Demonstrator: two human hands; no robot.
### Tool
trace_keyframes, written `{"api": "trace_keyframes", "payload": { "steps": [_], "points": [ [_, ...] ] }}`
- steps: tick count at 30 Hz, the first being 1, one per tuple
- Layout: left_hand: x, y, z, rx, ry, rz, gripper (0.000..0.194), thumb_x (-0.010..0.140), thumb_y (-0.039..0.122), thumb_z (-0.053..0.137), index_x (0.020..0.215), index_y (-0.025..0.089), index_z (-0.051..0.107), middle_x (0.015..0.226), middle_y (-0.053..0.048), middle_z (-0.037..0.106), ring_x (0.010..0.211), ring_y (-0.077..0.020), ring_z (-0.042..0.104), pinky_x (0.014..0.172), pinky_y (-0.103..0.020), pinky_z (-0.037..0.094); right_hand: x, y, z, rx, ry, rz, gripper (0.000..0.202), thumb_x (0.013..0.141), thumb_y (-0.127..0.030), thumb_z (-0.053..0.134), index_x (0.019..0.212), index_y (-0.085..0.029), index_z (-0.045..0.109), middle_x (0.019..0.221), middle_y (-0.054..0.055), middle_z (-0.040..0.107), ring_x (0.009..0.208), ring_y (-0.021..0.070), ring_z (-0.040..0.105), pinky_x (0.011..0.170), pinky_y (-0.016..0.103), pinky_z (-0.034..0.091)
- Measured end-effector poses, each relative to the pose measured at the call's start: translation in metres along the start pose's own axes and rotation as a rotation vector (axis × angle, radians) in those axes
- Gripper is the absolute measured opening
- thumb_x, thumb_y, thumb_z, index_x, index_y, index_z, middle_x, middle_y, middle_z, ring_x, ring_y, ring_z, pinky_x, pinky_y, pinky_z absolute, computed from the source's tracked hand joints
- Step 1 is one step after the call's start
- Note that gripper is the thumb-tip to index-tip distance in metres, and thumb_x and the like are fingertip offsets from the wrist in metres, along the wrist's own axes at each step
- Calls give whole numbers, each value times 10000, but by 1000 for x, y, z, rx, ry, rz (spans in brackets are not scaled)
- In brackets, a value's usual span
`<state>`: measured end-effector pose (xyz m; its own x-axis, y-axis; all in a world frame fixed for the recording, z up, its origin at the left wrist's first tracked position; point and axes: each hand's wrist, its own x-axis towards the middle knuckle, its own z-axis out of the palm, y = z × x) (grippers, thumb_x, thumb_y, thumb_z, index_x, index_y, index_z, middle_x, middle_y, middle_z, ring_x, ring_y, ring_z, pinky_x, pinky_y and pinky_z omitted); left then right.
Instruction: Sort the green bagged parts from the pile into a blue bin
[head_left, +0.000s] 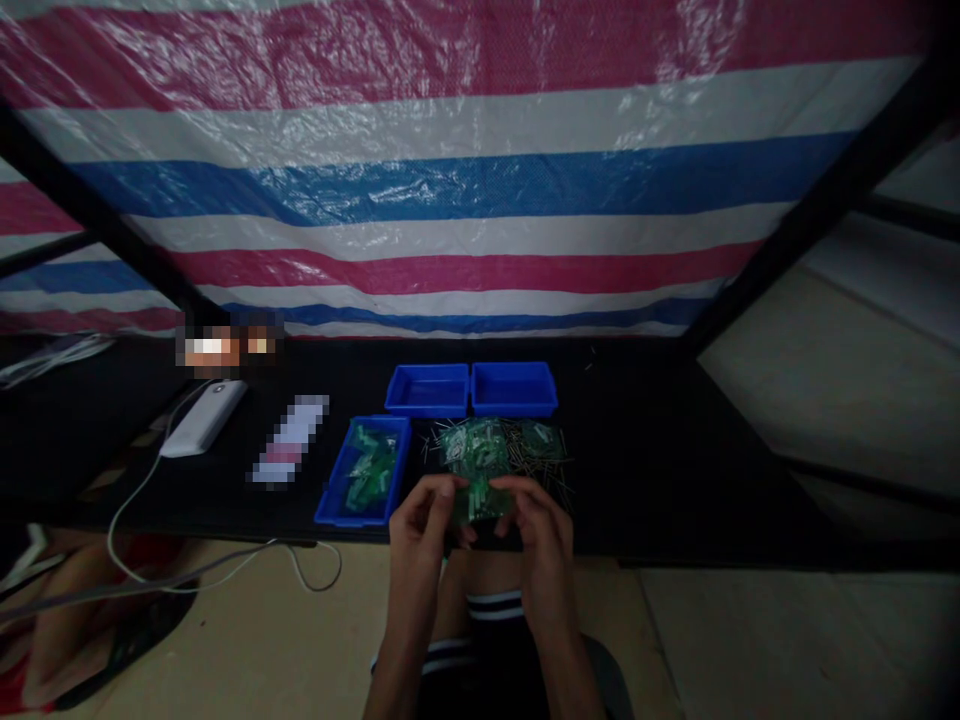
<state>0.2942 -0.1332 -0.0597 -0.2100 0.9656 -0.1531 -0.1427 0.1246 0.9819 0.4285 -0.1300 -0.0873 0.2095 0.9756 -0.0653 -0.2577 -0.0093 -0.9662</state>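
Observation:
Between my two hands is a small clear greenish plastic bag (480,500) with small pieces inside. My left hand (424,515) pinches its left edge between thumb and fingers. On the opposite edge, my right hand (536,515) grips it the same way. Just beyond the hands lies a heap of similar bags (476,440) on the black table. Thin metal pins or nails (536,455) are scattered around and under the heap, mostly to its right. More greenish bags (371,465) fill a blue tray (405,465) to the left of my hands.
Two blue trays (427,412) (514,412) stand side by side behind the heap. Farther left are a white power bank (204,418) with a cable (124,500) hanging over the table edge, and a blurred-out flat object (291,440). Striped plastic sheeting (465,190) hangs behind. A person's leg (67,610) shows at lower left.

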Motion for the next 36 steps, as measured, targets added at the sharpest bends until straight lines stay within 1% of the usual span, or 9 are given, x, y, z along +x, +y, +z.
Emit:
{"api": "trace_keyframes", "payload": {
  "steps": [4,9,16,20,24,28,30,32,36],
  "points": [
    [2,1,3,-5,21,47,364,853,491,792,1037,187,715,831,-21,724,547,-113,619,513,-216,505,1,-4,5,-54,-25,-65,259,917,-428,713,1044,-215,787,802,22,682,619,137,570,589,259,473],
    [5,-1,3,-90,67,123,530,835,408,833,1297,239,635,1006,-44,752,752,-146,689,696,-246,581,5,-10,12,-52,1,-99,491,914,-385,741,1370,-229,649,910,39,714,738,166,658,640,265,534],
    [9,-6,0,-26,15,44,306,842,445,815,945,172,724,745,-14,718,685,-145,673,664,-228,540,11,1,10,0,17,-15,343,861,-409,792,1134,-204,759,968,70,767,806,188,694,696,290,559],
    [2,4,-4,37,130,98,321,853,481,795,954,185,726,673,-3,704,640,-152,666,635,-234,532,11,4,5,-1,17,-13,308,930,-452,716,1096,-200,773,860,40,741,656,139,609,663,284,517],
    [-7,21,-24,164,418,241,314,846,469,806,1023,218,738,784,1,726,697,-153,683,672,-242,551,11,5,0,4,-3,-22,315,979,-461,657,1135,-211,766,856,35,734,683,146,591,693,291,487],
    [-5,29,-59,343,677,334,378,880,468,766,1174,234,723,1004,-38,756,843,-184,703,699,-264,544,14,8,-2,10,13,-26,314,978,-466,655,1127,-215,772,857,35,731,695,153,577,708,302,473],
    [0,28,-76,509,708,356,449,908,466,728,1288,231,676,1033,-61,753,866,-210,698,648,-276,511,15,8,-1,10,22,-18,325,965,-476,666,1111,-208,776,841,37,728,683,154,566,692,303,466],
    [7,24,-87,791,683,401,411,937,453,677,1279,225,684,1139,-91,742,950,-246,681,735,-335,521,15,7,0,5,22,-5,338,952,-485,673,1101,-200,778,829,41,728,672,153,560,675,303,461],
    [12,17,-86,997,631,500,318,983,427,597,1184,214,722,1245,-115,701,1154,-309,627,921,-428,509,14,1,0,4,23,-4,337,946,-483,673,1095,-200,781,825,41,732,669,149,558,674,301,458]
  ]
}}
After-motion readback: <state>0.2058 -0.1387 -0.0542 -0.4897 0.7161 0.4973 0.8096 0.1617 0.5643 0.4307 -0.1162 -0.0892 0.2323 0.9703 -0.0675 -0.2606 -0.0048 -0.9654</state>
